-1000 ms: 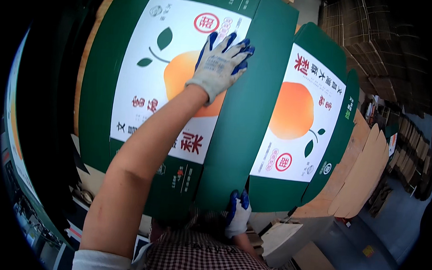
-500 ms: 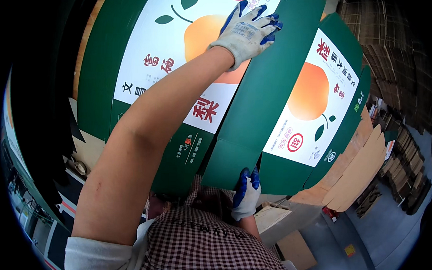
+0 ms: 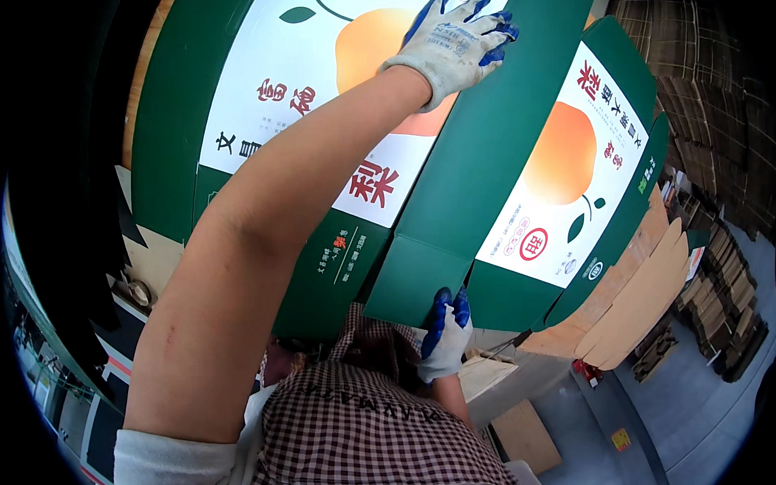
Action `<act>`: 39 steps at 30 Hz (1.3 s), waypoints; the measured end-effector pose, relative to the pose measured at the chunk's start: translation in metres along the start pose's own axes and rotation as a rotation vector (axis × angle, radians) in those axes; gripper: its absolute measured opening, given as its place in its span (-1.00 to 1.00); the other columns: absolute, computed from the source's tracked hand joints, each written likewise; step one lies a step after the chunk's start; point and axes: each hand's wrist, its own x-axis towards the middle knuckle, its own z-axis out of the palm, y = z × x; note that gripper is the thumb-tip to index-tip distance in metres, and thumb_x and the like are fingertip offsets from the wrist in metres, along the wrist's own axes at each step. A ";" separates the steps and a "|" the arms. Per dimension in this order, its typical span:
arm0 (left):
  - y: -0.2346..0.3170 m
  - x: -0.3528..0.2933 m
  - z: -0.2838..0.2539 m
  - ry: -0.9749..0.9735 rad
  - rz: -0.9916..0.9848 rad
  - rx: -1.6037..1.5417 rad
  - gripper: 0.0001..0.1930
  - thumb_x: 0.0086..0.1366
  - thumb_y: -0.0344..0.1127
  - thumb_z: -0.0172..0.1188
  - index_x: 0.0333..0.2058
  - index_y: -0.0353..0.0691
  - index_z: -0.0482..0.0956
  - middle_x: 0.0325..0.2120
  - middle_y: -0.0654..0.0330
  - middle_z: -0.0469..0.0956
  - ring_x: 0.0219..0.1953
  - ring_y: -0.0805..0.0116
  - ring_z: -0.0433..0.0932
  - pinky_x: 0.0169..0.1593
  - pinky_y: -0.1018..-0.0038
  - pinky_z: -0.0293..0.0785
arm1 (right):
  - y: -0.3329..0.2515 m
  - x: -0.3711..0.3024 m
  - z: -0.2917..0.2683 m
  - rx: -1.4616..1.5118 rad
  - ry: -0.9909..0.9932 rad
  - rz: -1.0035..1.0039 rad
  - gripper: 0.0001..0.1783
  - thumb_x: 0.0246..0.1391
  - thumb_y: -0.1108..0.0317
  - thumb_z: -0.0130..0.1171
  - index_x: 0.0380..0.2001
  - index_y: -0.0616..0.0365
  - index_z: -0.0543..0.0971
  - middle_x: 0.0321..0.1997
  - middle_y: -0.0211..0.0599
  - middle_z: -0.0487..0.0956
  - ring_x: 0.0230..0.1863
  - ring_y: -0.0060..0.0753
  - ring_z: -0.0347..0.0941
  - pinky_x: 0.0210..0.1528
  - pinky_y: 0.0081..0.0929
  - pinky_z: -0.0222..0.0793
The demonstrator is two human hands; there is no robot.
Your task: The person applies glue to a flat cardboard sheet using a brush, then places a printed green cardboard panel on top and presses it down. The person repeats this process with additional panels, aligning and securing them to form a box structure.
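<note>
A large flat cardboard carton sheet (image 3: 472,164) lies in front of me, dark green with white panels and orange fruit pictures. My left hand (image 3: 459,41), in a white knit glove with blue-coated fingers, rests spread on its far part, beside the fold along the green strip. At the near edge, my right hand (image 3: 447,334) wears a matching glove. Its fingers pinch the end of a green flap (image 3: 416,282), close to the slit beside the right panel. The fingertips on the underside are hidden.
Brown cardboard pieces (image 3: 634,302) lie under the sheet's right side. Tall stacks of folded cardboard (image 3: 709,108) stand at the far right, with more bundles (image 3: 715,292) on the grey floor. A roll of tape (image 3: 137,292) sits at the left.
The whole picture has shifted slightly, the sheet and both hands moving a little upward in view together. Both hands keep about the same places on the sheet.
</note>
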 end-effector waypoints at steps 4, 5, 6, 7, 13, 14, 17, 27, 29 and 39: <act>-0.001 0.001 0.001 -0.025 0.008 0.020 -0.54 0.19 -0.06 -0.20 0.05 -0.05 0.26 0.14 0.21 0.11 0.23 0.18 -0.05 0.21 0.02 -0.27 | 0.001 0.000 0.001 0.024 0.020 0.003 -0.63 0.08 0.35 0.01 -0.05 0.30 0.34 -0.19 -0.38 0.43 -0.24 -0.63 0.31 -0.17 -0.66 0.24; 0.000 0.002 0.001 -0.028 0.007 0.019 -0.54 0.19 -0.06 -0.20 0.05 -0.05 0.26 0.15 0.21 0.11 0.23 0.18 -0.05 0.21 0.02 -0.27 | 0.002 0.001 0.001 0.034 0.028 0.002 -0.63 0.08 0.35 0.01 -0.05 0.30 0.34 -0.19 -0.39 0.43 -0.24 -0.63 0.31 -0.17 -0.67 0.24; -0.001 0.002 0.001 -0.019 0.005 0.016 -0.54 0.19 -0.06 -0.20 0.05 -0.05 0.26 0.15 0.21 0.10 0.23 0.19 -0.05 0.21 0.02 -0.27 | 0.005 0.002 -0.001 0.042 0.032 0.005 -0.63 0.08 0.36 0.01 -0.05 0.30 0.34 -0.20 -0.39 0.43 -0.25 -0.64 0.31 -0.18 -0.67 0.24; -0.002 0.002 0.001 -0.019 0.007 0.016 -0.54 0.19 -0.06 -0.20 0.05 -0.05 0.26 0.15 0.21 0.10 0.23 0.19 -0.05 0.21 0.02 -0.27 | 0.005 0.002 -0.001 0.040 0.034 0.005 -0.63 0.08 0.36 0.02 -0.06 0.30 0.34 -0.20 -0.39 0.43 -0.25 -0.64 0.31 -0.18 -0.68 0.24; 0.001 0.003 0.003 -0.015 0.014 0.013 -0.54 0.20 -0.06 -0.21 0.05 -0.05 0.25 0.15 0.21 0.10 0.23 0.19 -0.05 0.21 0.02 -0.27 | 0.004 0.002 0.003 0.031 0.037 -0.025 -0.63 0.06 0.37 0.04 -0.06 0.30 0.35 -0.21 -0.40 0.43 -0.26 -0.64 0.30 -0.19 -0.68 0.23; 0.001 0.002 0.003 -0.015 0.016 0.014 -0.54 0.20 -0.06 -0.21 0.06 -0.05 0.25 0.15 0.21 0.10 0.23 0.19 -0.05 0.21 0.02 -0.27 | 0.007 0.003 0.002 0.035 0.041 -0.027 -0.63 0.06 0.37 0.04 -0.07 0.30 0.35 -0.21 -0.40 0.44 -0.26 -0.64 0.30 -0.19 -0.68 0.23; 0.001 0.003 0.002 -0.014 0.017 0.013 -0.54 0.20 -0.06 -0.21 0.06 -0.05 0.25 0.15 0.21 0.10 0.23 0.19 -0.05 0.21 0.02 -0.27 | 0.013 0.006 -0.002 0.044 0.061 -0.020 -0.64 0.06 0.38 0.04 -0.08 0.30 0.35 -0.21 -0.39 0.44 -0.26 -0.63 0.30 -0.19 -0.67 0.24; -0.001 0.001 0.006 -0.004 0.013 0.035 -0.53 0.20 -0.06 -0.21 0.07 -0.05 0.24 0.16 0.21 0.09 0.23 0.20 -0.05 0.21 0.02 -0.27 | 0.024 0.012 -0.001 0.023 0.086 -0.037 -0.66 0.03 0.56 -0.06 -0.07 0.32 0.33 -0.15 -0.31 0.42 -0.19 -0.50 0.36 -0.13 -0.59 0.30; -0.002 0.001 0.006 -0.001 0.010 0.043 -0.53 0.20 -0.06 -0.21 0.07 -0.05 0.23 0.16 0.21 0.09 0.23 0.20 -0.05 0.21 0.02 -0.27 | 0.025 0.012 -0.001 0.005 0.095 -0.047 -0.66 0.01 0.57 -0.05 -0.08 0.33 0.33 -0.15 -0.30 0.42 -0.20 -0.48 0.36 -0.13 -0.57 0.29; -0.003 -0.003 0.008 -0.049 -0.066 0.159 -0.55 0.21 -0.04 -0.19 0.08 0.04 0.23 0.14 0.27 0.12 0.22 0.28 -0.03 0.22 0.10 -0.23 | 0.017 -0.010 -0.025 -0.570 0.038 -0.181 -0.67 -0.02 0.43 0.01 -0.12 0.25 0.41 -0.20 -0.17 0.48 -0.21 -0.32 0.41 -0.12 -0.45 0.29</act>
